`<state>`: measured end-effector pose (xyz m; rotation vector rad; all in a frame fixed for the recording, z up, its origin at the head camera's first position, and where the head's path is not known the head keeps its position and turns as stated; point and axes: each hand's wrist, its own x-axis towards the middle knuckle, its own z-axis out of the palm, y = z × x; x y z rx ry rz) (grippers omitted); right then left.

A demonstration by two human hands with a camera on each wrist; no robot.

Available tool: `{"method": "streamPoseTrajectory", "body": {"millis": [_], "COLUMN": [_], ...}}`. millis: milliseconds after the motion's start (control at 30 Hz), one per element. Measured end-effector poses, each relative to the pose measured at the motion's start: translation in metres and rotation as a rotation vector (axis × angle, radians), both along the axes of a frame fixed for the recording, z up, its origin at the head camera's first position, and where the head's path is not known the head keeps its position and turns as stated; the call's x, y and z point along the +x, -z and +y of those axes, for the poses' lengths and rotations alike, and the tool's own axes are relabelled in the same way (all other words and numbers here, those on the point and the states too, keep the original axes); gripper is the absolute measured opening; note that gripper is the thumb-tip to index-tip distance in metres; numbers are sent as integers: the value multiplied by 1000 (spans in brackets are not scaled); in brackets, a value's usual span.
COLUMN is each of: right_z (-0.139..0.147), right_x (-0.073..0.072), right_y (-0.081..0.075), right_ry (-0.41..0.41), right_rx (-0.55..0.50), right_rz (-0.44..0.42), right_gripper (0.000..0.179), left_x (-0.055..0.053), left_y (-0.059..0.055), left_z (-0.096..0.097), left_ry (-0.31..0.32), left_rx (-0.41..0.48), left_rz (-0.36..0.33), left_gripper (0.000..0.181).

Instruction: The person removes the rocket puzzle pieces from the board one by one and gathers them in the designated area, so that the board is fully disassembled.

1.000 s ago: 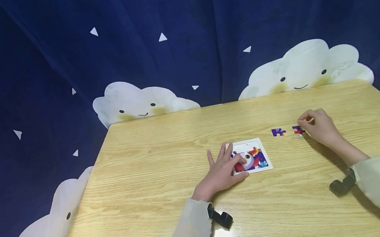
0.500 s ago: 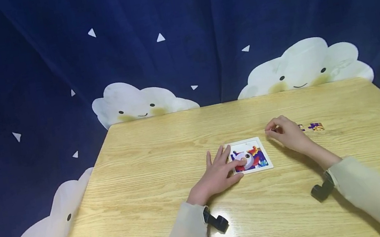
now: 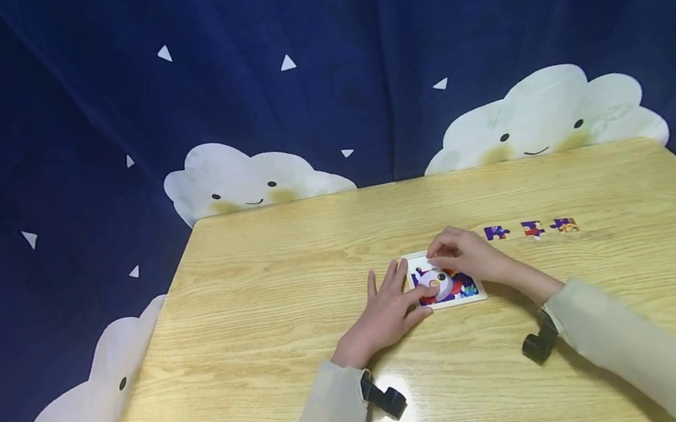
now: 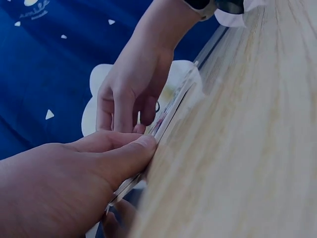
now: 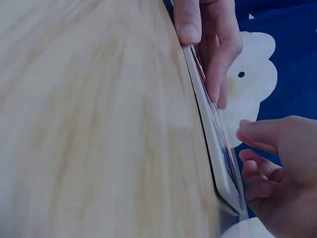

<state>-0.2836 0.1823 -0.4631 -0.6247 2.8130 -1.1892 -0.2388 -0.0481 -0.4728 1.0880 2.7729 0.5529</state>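
In the head view a jigsaw puzzle [image 3: 470,288] in a white frame lies on the table, its picture showing a round white cartoon face on red and purple. My left hand [image 3: 377,323] rests on its left side with fingers spread, the index finger on the picture and the thumb at the near edge. Over the upper part of the puzzle is my right hand [image 3: 471,256], fingers bent down toward a blank white strip. In the right wrist view the right hand [image 5: 282,168] has its fingertips close beside the frame [image 5: 213,134]; I cannot tell whether they pinch a piece.
To the right of the frame, three loose puzzle pieces lie in a row: a purple one [image 3: 496,233], a purple and red one [image 3: 532,228] and a purple and orange one [image 3: 566,225]. A dark blue curtain [image 3: 353,53] with clouds hangs behind the wooden table [image 3: 294,269].
My right hand has moved left from the loose pieces to above the puzzle, uncovering all three pieces. The left hand stays on the puzzle with barely any shift.
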Motion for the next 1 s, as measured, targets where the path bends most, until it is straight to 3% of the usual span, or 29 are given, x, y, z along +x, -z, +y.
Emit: {"method": "streamPoseTrajectory", "body": {"millis": [333, 700, 1000], "right_z": [-6, -10, -11], "right_x": [-3, -4, -9], "right_y": [1, 2, 0], "right_ry": [-67, -76, -51], "right_rx": [38, 38, 48], "right_rz": [-41, -15, -163], "right_gripper": [20, 16, 17], "left_x": [1, 0, -1], "left_y": [-1, -2, -2], "left_z": [2, -1, -2], "left_ry": [2, 14, 31], "left_rx": [17, 25, 24], "left_rz": [4, -10, -28], "left_gripper": [38, 36, 38]}}
